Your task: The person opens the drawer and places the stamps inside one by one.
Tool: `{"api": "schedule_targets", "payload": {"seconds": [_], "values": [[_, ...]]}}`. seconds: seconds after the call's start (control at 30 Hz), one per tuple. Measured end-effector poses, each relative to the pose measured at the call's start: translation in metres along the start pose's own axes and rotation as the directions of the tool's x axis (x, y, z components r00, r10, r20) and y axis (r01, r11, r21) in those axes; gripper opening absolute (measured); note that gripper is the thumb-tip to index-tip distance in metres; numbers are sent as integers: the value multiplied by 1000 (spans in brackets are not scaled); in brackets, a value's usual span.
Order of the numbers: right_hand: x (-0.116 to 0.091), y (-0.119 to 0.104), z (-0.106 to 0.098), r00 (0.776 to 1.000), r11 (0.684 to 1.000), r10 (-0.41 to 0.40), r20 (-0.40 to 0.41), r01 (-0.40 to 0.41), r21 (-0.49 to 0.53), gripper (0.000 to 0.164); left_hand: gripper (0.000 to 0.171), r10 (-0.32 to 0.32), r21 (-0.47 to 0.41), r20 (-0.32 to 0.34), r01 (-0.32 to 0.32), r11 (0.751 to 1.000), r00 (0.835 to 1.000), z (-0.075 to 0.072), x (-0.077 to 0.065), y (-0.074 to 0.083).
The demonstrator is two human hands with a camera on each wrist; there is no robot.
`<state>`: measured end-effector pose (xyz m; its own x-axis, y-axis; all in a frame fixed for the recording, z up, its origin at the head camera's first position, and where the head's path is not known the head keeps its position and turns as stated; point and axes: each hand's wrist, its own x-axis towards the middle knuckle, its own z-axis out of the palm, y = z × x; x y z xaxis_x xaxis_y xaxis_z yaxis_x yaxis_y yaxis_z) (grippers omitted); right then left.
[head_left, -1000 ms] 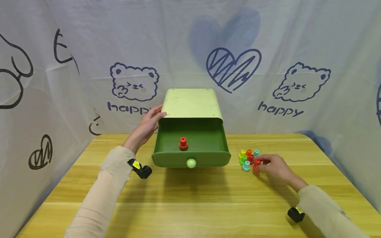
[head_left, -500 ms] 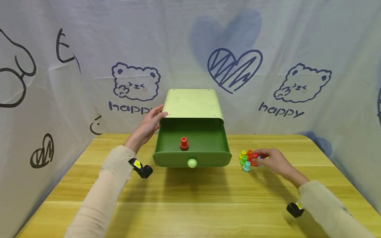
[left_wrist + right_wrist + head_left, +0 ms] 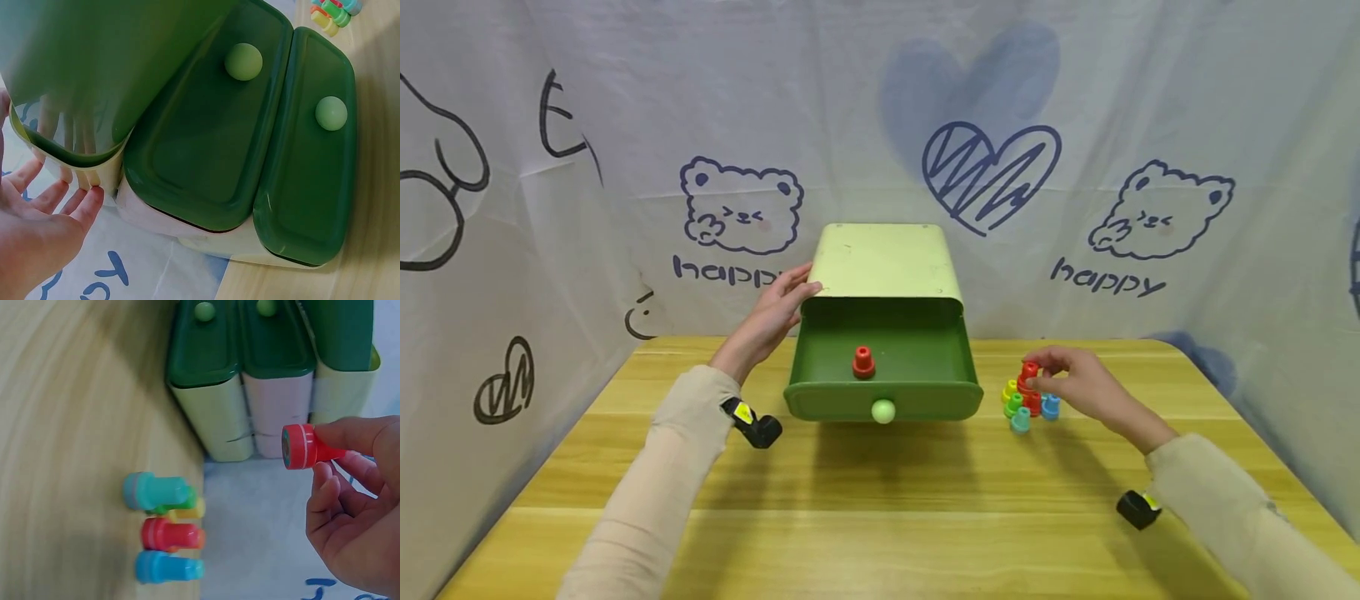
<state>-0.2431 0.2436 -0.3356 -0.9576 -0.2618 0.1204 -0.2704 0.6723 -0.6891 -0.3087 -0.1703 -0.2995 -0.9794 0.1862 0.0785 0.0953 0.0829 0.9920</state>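
My right hand (image 3: 1086, 392) pinches a red toy stamp (image 3: 300, 448) between thumb and fingers, its patterned round face showing in the right wrist view. It is held up above the group of other stamps on the table. My left hand (image 3: 765, 321) rests against the left side of the pale green drawer cabinet (image 3: 883, 258), fingertips on its wall in the left wrist view. The top green drawer (image 3: 835, 402) is pulled out, and one red stamp (image 3: 863, 362) stands upright inside it.
Standing close together are a teal stamp (image 3: 156, 491), a red stamp (image 3: 170, 534), a blue stamp (image 3: 169, 567) and several others. Below the top drawer are two closed drawers, the middle one (image 3: 206, 131) and the lower one (image 3: 306, 169). A printed curtain (image 3: 865, 125) hangs behind the table.
My right hand has lifted the red stamp off the table and carried it up and slightly left, over the others. The left hand stays at the cabinet's side.
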Motion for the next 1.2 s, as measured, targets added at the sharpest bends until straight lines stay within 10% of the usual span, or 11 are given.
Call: {"api": "schedule_targets", "payload": {"seconds": [1.2], "values": [[47, -91, -40, 989, 971, -124, 84, 139, -197, 25, 65, -8, -11, -2, 8, 1000, 1000, 1, -1, 2]]}}
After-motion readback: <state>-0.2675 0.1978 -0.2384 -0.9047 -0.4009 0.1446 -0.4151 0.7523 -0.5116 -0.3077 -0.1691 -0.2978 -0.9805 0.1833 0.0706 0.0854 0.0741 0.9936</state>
